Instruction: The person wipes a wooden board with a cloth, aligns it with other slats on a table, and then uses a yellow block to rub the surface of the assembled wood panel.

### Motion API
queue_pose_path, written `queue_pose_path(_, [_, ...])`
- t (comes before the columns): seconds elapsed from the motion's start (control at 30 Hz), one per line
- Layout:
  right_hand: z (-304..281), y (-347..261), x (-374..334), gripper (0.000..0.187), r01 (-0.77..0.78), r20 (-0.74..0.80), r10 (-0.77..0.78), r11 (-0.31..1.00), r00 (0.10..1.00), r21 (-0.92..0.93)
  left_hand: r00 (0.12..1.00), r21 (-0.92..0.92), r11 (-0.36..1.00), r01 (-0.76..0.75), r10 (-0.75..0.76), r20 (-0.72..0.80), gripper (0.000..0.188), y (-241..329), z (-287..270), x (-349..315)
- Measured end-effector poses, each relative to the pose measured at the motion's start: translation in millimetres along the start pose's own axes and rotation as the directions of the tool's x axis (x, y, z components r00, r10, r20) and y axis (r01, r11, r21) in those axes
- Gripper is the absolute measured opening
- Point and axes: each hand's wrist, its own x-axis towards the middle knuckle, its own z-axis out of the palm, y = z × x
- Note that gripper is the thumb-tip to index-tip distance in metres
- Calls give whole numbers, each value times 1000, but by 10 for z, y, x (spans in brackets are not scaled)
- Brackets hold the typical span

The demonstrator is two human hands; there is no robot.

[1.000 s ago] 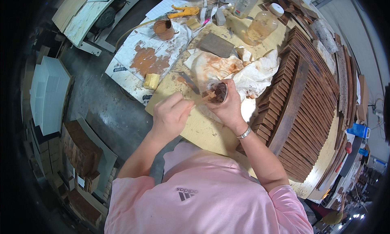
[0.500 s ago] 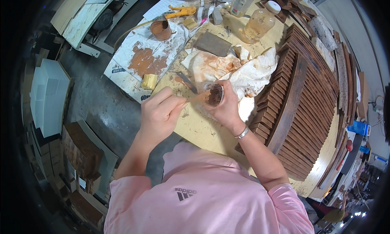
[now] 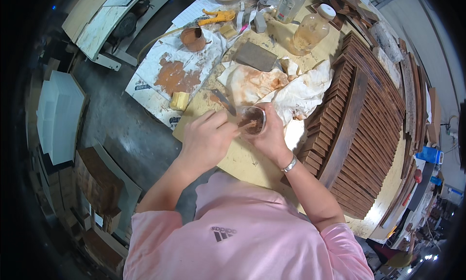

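My right hand (image 3: 272, 139) is wrapped round a clear plastic cup (image 3: 262, 118) tilted toward me, with reddish-brown stuff inside. In my left hand (image 3: 208, 138), fingers pinched together, is a thin stick (image 3: 245, 128), its tip inside the cup's mouth; its far end is coated or hidden by the brown matter. Just beyond the cup lies a putty knife (image 3: 224, 101) with brown smears. A stained white cloth (image 3: 306, 88) is bunched up past my right hand. The yellow sponge-like block (image 3: 179, 101) sits beyond my left hand, on the edge of a smeared white sheet (image 3: 145, 81).
Many dark wooden slats (image 3: 369, 144) cover the table's right side, a longer strip (image 3: 347, 122) across them. Farther back are a brown-stained cup (image 3: 193, 39), a grey block (image 3: 256, 56), a lidded jar (image 3: 310, 33), a bottle (image 3: 290, 7) and a yellow clamp-like tool (image 3: 217, 16).
My left hand has moved right and closer to the cup, bringing the stick from outside its rim into its mouth. My right hand keeps hold of the cup.
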Motion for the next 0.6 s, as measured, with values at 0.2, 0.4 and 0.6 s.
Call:
queue_pose_path(0.2, [-117, -237, -60, 57, 34, -48, -28, 990, 998, 134, 966, -291, 934, 207, -241, -88, 19, -345, -161, -21])
queue_pose_path(0.4, [-260, -268, -116, 59, 23, -60, -17, 995, 998, 93, 1000, 44, 999, 19, -18, -18, 19, -1134, 191, 283])
queue_pose_path(0.6, [-349, -320, -246, 59, 18, -66, -15, 999, 998, 44, 965, 38, 989, -142, 130, 228, 17, -1497, 394, 571])
